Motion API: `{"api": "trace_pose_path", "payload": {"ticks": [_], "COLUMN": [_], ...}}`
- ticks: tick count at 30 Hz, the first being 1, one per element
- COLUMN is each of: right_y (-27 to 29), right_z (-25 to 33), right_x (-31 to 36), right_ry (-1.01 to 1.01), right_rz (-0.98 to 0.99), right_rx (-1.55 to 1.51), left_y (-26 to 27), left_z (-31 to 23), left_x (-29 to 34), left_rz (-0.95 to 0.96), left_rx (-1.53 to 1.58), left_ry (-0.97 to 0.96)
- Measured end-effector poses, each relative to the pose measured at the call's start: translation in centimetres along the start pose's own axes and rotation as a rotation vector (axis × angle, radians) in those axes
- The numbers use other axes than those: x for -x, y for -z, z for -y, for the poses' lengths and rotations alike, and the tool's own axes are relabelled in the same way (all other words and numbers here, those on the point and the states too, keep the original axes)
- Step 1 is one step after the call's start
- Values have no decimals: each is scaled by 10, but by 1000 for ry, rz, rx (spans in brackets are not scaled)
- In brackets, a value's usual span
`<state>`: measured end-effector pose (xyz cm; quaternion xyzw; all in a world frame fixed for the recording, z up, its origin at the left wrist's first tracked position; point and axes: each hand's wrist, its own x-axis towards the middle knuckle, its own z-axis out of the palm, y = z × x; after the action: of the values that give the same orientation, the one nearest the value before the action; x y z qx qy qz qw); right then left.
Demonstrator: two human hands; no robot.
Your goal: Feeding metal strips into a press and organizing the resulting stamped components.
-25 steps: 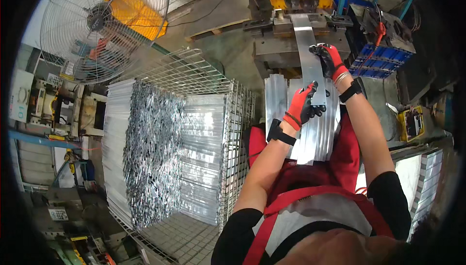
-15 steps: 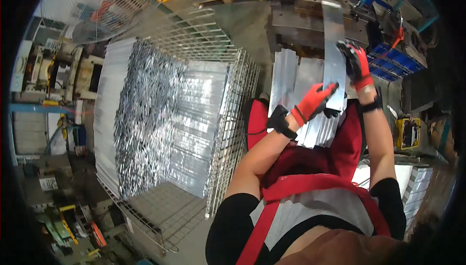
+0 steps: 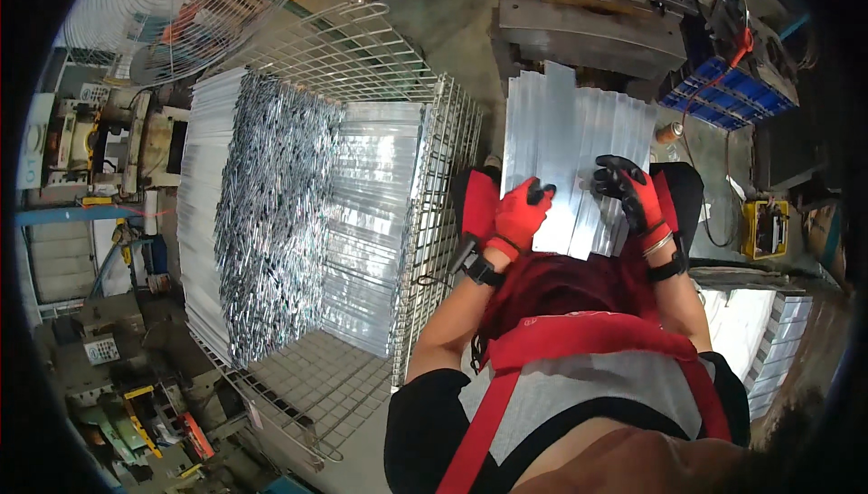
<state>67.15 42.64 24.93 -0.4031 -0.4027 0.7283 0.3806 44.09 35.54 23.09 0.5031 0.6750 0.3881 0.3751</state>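
Observation:
A stack of long, shiny metal strips (image 3: 615, 132) rests across my lap. One metal strip (image 3: 562, 146) lies over the others, its far end jutting past them. My left hand (image 3: 523, 214), in a red glove with dark fingertips, is closed at this strip's left edge, with the underside of the grip hidden. To the right, my right hand (image 3: 630, 196) hovers over the strips, dark-palmed glove turned partly up, fingers apart and curved, with nothing in it.
On the left stands a wire mesh cage (image 3: 438, 169) holding densely piled metal strips (image 3: 271, 214). A steel press base (image 3: 588, 28) stands ahead of my knees. Blue crates (image 3: 732, 96) and a yellow bin (image 3: 764, 227) are to the right, and a fan (image 3: 167, 19) is at far left.
The strip that reached up to the press has come back toward me onto the stack. My right hand has moved nearer and released it; my left hand has shifted left.

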Motion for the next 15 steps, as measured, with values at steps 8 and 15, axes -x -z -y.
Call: {"api": "trace_pose_path", "payload": {"ticks": [8, 15], "right_y": [6, 17], "right_z": [12, 0], "right_x": [10, 16], "right_ry": [27, 23], "right_rz": [-89, -117], "right_rx": [-1, 16], "left_y": [16, -23], "left_z": [19, -11], "left_x": [-25, -2], "left_rz": [-90, 125], "left_rx": [-843, -732], "left_ry": [-90, -165]}}
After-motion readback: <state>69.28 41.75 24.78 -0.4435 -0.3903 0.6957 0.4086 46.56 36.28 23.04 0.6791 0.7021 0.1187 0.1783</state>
